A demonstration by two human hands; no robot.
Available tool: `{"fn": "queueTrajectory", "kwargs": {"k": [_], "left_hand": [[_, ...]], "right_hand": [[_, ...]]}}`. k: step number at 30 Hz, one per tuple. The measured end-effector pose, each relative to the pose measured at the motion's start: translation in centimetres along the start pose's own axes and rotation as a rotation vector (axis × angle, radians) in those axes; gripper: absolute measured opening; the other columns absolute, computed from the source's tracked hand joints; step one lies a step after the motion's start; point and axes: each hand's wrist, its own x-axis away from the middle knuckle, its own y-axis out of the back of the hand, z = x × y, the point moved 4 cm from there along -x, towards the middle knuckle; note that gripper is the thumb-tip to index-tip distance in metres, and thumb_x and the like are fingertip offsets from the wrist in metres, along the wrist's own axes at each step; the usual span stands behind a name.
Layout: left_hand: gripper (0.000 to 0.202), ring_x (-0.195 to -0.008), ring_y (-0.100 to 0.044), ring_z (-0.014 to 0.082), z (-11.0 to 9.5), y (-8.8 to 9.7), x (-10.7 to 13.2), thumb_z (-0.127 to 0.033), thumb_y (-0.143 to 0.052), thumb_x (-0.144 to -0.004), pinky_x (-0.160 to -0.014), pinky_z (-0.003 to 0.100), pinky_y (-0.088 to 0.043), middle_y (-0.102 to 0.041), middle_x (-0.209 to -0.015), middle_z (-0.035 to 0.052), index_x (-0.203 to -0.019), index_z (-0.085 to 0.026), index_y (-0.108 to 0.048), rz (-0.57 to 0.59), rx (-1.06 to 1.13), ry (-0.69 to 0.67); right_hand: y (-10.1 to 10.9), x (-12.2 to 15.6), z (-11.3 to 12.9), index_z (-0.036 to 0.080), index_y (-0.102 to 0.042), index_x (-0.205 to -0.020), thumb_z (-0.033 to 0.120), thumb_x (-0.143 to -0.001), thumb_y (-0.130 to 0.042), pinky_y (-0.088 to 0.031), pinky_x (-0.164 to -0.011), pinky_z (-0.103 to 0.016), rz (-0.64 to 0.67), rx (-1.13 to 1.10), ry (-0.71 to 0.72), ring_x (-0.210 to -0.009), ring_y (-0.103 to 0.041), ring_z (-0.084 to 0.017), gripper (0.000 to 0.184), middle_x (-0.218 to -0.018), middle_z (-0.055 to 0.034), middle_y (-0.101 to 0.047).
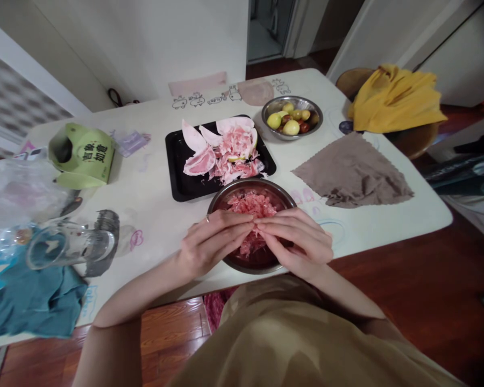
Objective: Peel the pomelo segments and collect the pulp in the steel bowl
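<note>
Both hands meet over a steel bowl (230, 192) of pink pomelo flesh at the table's near edge. My left hand (210, 242), a ring on one finger, and my right hand (298, 239) pinch the same piece of pink pomelo flesh (253, 241) between their fingertips, above the bowl. More loose flesh (252, 204) lies heaped in the bowl's far half. Just behind the bowl, a black tray (177, 161) carries pomelo peel and pith (221, 153).
A smaller steel bowl of green and red fruits (292, 118) stands behind the tray. A brown cloth (350, 174) lies to the right, a yellow cloth (395, 97) on a chair beyond. Left: a green box (83, 156), a tipped glass jug (70, 244), plastic bags, a teal cloth (36, 301).
</note>
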Motion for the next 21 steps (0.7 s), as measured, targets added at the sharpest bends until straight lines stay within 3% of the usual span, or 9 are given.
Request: {"fn": "queueTrajectory", "kwargs": {"k": [8,15,21], "left_hand": [[0.038,-0.113,-0.074,0.0197,-0.6,0.4,0.0,-0.008,-0.066,-0.094,-0.089,0.029,-0.067,-0.075,-0.124,0.0102,-0.132,-0.015,-0.064,0.037,-0.169,-0.047],[0.033,-0.120,-0.071,0.0236,-0.4,0.3,0.9,-0.010,-0.065,-0.094,-0.086,0.026,-0.068,-0.076,-0.124,0.0099,-0.127,-0.012,-0.068,-0.013,-0.383,-0.414],[0.029,-0.121,-0.071,0.0255,-0.6,0.5,1.0,-0.010,-0.063,-0.095,-0.090,0.033,-0.069,-0.077,-0.122,0.0082,-0.123,-0.014,-0.070,-0.016,-0.473,-0.484]], "right_hand": [[-0.1,0.2,-0.2,0.023,-0.074,-0.107,0.003,-0.083,-0.074,-0.061,-0.075,-0.033,0.055,-0.025,-0.081,-0.078,-0.073,-0.015,0.032,-0.089,-0.0003,-0.080],[-0.1,-0.3,0.1,0.018,-0.074,-0.097,0.003,-0.081,-0.075,-0.058,-0.075,-0.033,0.111,-0.130,-0.189,-0.076,-0.068,-0.014,0.022,-0.083,-0.0023,-0.077],[-0.3,-0.2,0.3,0.017,-0.073,-0.096,0.003,-0.083,-0.073,-0.057,-0.075,-0.032,0.134,-0.149,-0.230,-0.077,-0.068,-0.014,0.019,-0.084,-0.0029,-0.075]]}}
